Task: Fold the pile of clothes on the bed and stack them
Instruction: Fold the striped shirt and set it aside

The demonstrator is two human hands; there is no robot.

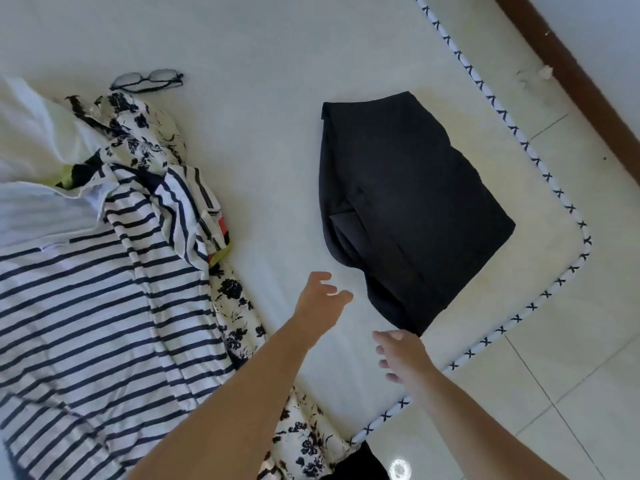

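Note:
A folded black garment point(408, 202) lies on the white mattress point(263, 140) near its right corner. My left hand point(320, 299) hovers just left of the garment's near corner, fingers relaxed and holding nothing. My right hand point(401, 355) is right below that corner, fingers spread and empty. The unfolded pile fills the left side: a navy-striped white shirt point(104, 306), a white cloth with a black floral print point(138, 133) and a plain white garment point(31, 133).
Black-framed glasses point(149, 79) lie on the mattress behind the pile. The mattress edge with blue-and-white piping point(540, 168) runs along the right. Beyond it are a white tiled floor point(571, 341) and a brown skirting board point(588, 88).

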